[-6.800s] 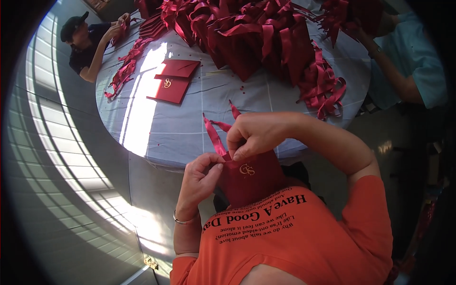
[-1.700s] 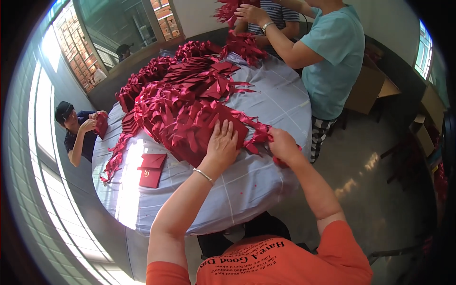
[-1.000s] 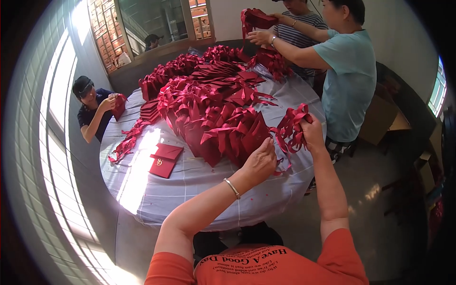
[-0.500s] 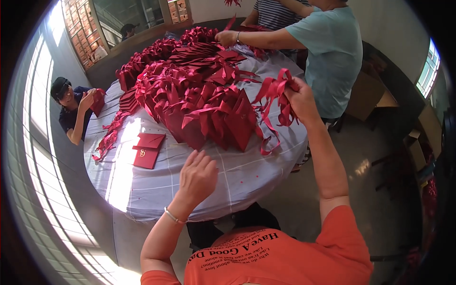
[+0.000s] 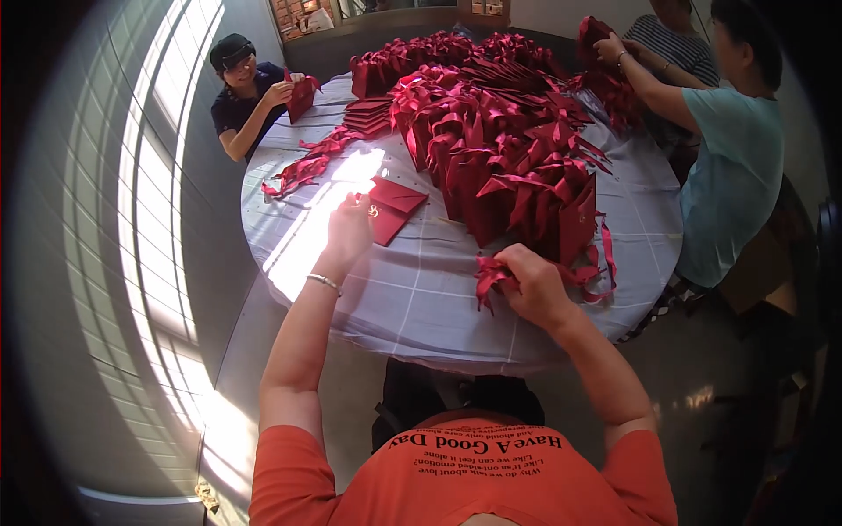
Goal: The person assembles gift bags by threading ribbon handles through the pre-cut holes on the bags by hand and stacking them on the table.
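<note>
A flat red paper gift bag (image 5: 397,209) with a gold emblem lies on the cloth-covered round table (image 5: 421,298). My left hand (image 5: 351,230) is at its left edge, fingers closed together on that edge; the fingertips are partly hidden. A bunch of red ribbons (image 5: 488,279) is gripped in my right hand (image 5: 533,282), low over the near part of the table, with ends hanging from the fingers. Just beyond that hand stands a large pile of red gift bags with ribbon bows (image 5: 491,149).
More loose ribbons (image 5: 307,162) lie at the table's left. Across on the left, a person in a dark cap (image 5: 241,96) handles a red bag. At the right, a person in a light blue shirt (image 5: 732,167) and another in stripes (image 5: 671,48) work. A cardboard box (image 5: 759,272) stands behind.
My left hand has reached forward to the flat bag's edge. My right hand has come down and inward with the ribbons. The whole view has turned left.
</note>
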Motion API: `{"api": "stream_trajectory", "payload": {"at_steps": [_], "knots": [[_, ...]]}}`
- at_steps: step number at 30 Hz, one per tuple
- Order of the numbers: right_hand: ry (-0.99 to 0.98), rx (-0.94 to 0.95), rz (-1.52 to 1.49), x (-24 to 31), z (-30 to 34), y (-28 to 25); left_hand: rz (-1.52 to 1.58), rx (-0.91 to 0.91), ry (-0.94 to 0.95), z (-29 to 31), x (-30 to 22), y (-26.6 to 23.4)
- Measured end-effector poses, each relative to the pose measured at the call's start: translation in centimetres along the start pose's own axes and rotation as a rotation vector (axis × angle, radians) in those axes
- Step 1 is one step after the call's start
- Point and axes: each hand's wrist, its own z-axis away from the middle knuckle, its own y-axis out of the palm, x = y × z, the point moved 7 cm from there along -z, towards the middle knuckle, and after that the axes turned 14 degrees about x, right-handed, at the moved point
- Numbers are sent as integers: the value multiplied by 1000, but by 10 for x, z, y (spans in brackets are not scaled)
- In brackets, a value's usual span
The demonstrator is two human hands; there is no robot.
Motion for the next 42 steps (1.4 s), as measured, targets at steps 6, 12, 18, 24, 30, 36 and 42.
{"api": "stream_trajectory", "payload": {"at_steps": [6,12,18,24,30,36,42], "knots": [[322,343,176,29,-16,16,-521,-367,484,-34,-41,12],[268,204,179,37,0,-1,-442,85,333,-37,-40,-7],[131,-96,-346,43,-12,-14,-281,-322,873,92,-111,-107],[173,43,-1429,50,-44,32,-338,-243,1178,208,-161,-116],[8,-374,-1341,64,-22,36,221,-353,399,200,-105,-118],[40,-494,-1173,75,-2,60,402,-386,214,205,-93,-99],[102,-450,-1240,82,10,91,406,-415,88,203,-90,-101]]}}
